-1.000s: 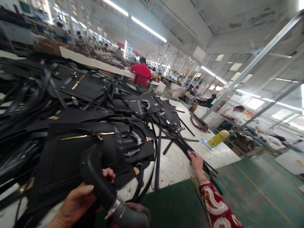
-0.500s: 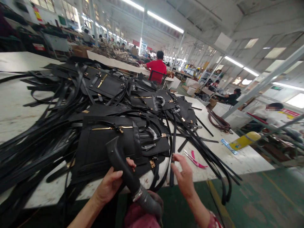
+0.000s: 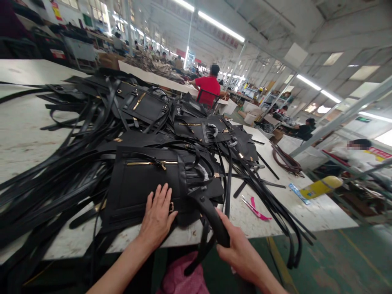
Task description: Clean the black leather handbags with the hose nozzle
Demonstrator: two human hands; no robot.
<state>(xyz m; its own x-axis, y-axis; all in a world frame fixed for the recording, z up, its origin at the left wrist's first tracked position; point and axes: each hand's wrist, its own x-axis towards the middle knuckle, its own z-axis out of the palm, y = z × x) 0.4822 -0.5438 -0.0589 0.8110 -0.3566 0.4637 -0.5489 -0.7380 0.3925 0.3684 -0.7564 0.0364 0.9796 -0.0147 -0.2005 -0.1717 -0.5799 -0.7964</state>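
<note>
My left hand (image 3: 157, 214) lies with its fingers stretched on the lower part of a black bag panel (image 3: 134, 188) that has a gold zipper (image 3: 153, 163). A small gold buckle (image 3: 171, 207) is beside its fingers. My right hand (image 3: 237, 245) is wrapped round a black curved nozzle (image 3: 211, 214), whose flat mouth points at the panel's right side. Below the nozzle a black strap (image 3: 200, 255) hangs over the table edge.
More black bag pieces (image 3: 147, 108) and long straps cover the white table (image 3: 24, 143). To the right are tweezers with a pink ribbon (image 3: 255, 209), a yellow bottle (image 3: 321, 187) and coiled brown straps (image 3: 284, 159). A person in red (image 3: 209, 87) sits beyond.
The nozzle has passed from my left hand to my right and moved right. My left hand has come down flat on the panel. The view has shifted slightly.
</note>
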